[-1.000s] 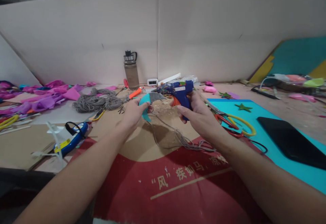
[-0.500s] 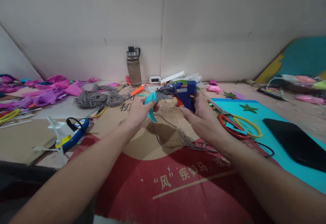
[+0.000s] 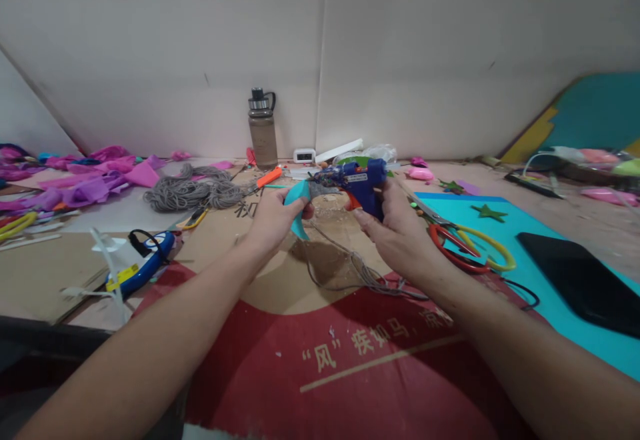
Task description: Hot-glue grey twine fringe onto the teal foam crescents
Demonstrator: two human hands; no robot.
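My left hand point(image 3: 273, 217) is closed on a teal foam crescent point(image 3: 299, 201) partly wrapped in grey cord, held above the cardboard. My right hand point(image 3: 395, 227) grips a blue hot glue gun point(image 3: 364, 183) whose nozzle points left at the crescent's grey part. A loose grey cord point(image 3: 350, 270) trails from the crescent down onto the cardboard between my wrists.
A bundle of grey cord point(image 3: 193, 192), an orange cutter point(image 3: 269, 177) and a water bottle point(image 3: 263, 129) lie behind. Red and yellow scissors point(image 3: 465, 243) and a black phone point(image 3: 580, 280) rest on a teal sheet point(image 3: 510, 227) at right. Another blue glue gun point(image 3: 143, 260) is at left, pink paper point(image 3: 95, 183) beyond.
The crescent has turned in my left hand so it shows more edge-on. The glue gun and both hands have stayed almost in place; the view shifted slightly.
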